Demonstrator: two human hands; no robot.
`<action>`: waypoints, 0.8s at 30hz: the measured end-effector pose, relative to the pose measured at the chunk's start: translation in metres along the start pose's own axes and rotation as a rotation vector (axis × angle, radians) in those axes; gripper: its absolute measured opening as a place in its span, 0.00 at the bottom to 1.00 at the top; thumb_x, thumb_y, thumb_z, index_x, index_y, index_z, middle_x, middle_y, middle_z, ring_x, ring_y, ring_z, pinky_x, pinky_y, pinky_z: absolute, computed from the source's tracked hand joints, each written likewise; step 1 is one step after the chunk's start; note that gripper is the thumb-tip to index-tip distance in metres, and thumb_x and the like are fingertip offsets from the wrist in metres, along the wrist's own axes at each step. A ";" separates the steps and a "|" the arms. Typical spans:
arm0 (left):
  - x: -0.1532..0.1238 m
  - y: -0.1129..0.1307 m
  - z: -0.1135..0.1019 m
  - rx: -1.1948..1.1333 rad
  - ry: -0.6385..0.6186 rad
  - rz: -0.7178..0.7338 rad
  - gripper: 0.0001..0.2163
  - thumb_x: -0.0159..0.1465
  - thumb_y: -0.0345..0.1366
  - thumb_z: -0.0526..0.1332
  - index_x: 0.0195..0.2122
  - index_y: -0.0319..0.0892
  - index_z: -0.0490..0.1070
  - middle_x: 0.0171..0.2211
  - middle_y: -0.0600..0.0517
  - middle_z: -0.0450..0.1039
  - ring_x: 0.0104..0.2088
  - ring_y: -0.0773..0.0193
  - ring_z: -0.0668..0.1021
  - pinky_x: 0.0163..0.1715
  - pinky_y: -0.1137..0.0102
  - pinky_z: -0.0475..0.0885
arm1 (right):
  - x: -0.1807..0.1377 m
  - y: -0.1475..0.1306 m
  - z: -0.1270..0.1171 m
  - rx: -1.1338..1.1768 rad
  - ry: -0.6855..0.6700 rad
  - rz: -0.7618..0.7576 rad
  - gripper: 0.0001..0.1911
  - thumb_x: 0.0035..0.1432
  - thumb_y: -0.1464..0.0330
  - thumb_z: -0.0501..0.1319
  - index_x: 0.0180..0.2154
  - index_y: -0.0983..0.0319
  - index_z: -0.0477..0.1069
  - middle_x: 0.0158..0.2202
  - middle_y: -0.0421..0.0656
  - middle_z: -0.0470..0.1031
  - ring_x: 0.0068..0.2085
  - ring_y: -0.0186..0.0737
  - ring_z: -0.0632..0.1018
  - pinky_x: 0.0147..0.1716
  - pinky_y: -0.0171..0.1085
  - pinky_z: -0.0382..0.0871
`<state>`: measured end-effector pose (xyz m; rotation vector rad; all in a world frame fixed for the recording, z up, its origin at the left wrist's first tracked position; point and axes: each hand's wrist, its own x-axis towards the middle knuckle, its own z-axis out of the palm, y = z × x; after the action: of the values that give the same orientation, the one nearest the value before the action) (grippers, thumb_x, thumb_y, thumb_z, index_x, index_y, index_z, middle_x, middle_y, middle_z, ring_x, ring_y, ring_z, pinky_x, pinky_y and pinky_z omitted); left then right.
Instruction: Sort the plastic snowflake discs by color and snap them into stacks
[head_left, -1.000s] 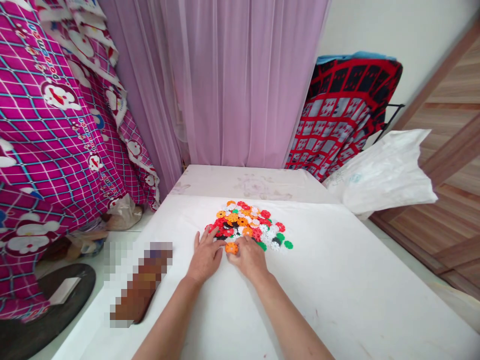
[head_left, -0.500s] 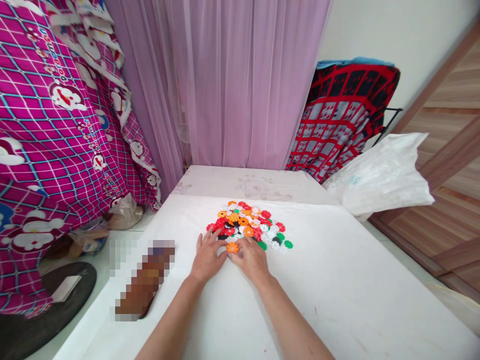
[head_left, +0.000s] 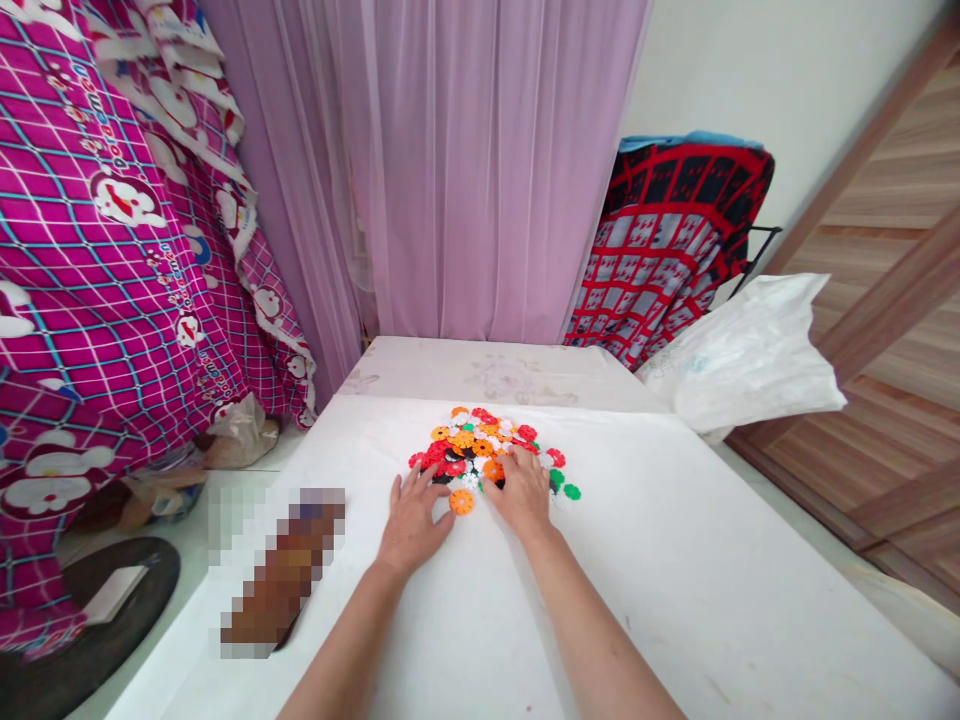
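Observation:
A loose pile of flower-shaped plastic discs [head_left: 463,438] in red, orange, white, green and black lies on the white-covered table. One orange disc [head_left: 462,502] rests at the pile's near edge. My left hand [head_left: 414,517] lies open on the left, fingers spread at the pile's edge and thumb beside that orange disc. Over the right part of the pile is my right hand [head_left: 523,492], its fingers apart on the discs. Another orange disc [head_left: 493,470] shows between its thumb and fingers; I cannot tell whether they touch it.
A pixelated brown object [head_left: 289,575] lies near the table's left edge. A white plastic bag [head_left: 750,355] stands beyond the far right side. Purple curtains [head_left: 465,180] hang behind the table, and pink patterned cloth [head_left: 127,250] hangs at the left.
My right hand has left the front orange disc and moved up and right over the pile. The left hand stays near that disc. The camera view has shifted slightly.

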<state>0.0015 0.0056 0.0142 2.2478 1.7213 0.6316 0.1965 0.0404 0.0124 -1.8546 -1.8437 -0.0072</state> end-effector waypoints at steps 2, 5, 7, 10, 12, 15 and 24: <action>0.000 0.000 -0.001 -0.007 -0.009 -0.006 0.12 0.59 0.35 0.60 0.44 0.49 0.74 0.64 0.49 0.63 0.67 0.48 0.57 0.65 0.43 0.46 | 0.001 0.000 0.000 0.026 0.002 0.027 0.14 0.51 0.64 0.65 0.42 0.60 0.76 0.55 0.50 0.69 0.55 0.52 0.67 0.51 0.46 0.61; 0.001 0.001 -0.001 -0.016 -0.015 -0.011 0.12 0.59 0.35 0.60 0.44 0.49 0.74 0.64 0.49 0.63 0.68 0.49 0.57 0.65 0.44 0.45 | -0.001 -0.002 -0.003 0.090 0.051 0.032 0.15 0.50 0.65 0.65 0.42 0.61 0.75 0.52 0.49 0.71 0.53 0.51 0.69 0.51 0.45 0.62; 0.000 0.000 -0.001 -0.024 -0.012 -0.005 0.11 0.59 0.35 0.60 0.43 0.49 0.75 0.64 0.49 0.62 0.67 0.49 0.57 0.65 0.43 0.45 | -0.007 -0.008 -0.005 0.161 0.047 -0.008 0.17 0.51 0.65 0.65 0.44 0.61 0.73 0.48 0.48 0.73 0.49 0.47 0.72 0.49 0.42 0.65; 0.000 -0.002 0.002 -0.044 0.005 0.005 0.12 0.58 0.35 0.61 0.43 0.49 0.75 0.64 0.49 0.63 0.67 0.48 0.57 0.65 0.43 0.46 | -0.020 -0.021 -0.006 0.256 -0.053 -0.089 0.15 0.50 0.66 0.65 0.42 0.60 0.72 0.41 0.44 0.75 0.43 0.42 0.75 0.44 0.37 0.67; 0.001 -0.007 0.005 -0.066 0.049 -0.003 0.12 0.58 0.32 0.60 0.43 0.49 0.75 0.63 0.49 0.63 0.67 0.48 0.58 0.64 0.43 0.47 | -0.028 -0.030 -0.005 0.266 -0.104 -0.112 0.13 0.49 0.66 0.66 0.39 0.59 0.72 0.39 0.43 0.75 0.42 0.42 0.75 0.42 0.36 0.67; 0.004 -0.017 0.013 -0.127 0.170 -0.041 0.15 0.58 0.27 0.56 0.42 0.47 0.76 0.63 0.48 0.64 0.67 0.49 0.58 0.63 0.43 0.53 | -0.033 -0.038 -0.003 0.241 -0.128 -0.114 0.12 0.48 0.65 0.67 0.37 0.59 0.72 0.37 0.43 0.74 0.42 0.43 0.75 0.42 0.36 0.67; 0.010 -0.037 0.022 -0.298 0.353 -0.047 0.13 0.60 0.29 0.54 0.40 0.45 0.76 0.59 0.47 0.69 0.64 0.53 0.64 0.63 0.48 0.60 | -0.032 -0.038 -0.001 0.181 -0.150 -0.119 0.14 0.49 0.63 0.67 0.39 0.60 0.72 0.39 0.44 0.74 0.44 0.45 0.75 0.44 0.38 0.67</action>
<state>-0.0174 0.0266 -0.0196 1.9712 1.6829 1.2453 0.1594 0.0074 0.0153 -1.6595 -1.9828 0.2552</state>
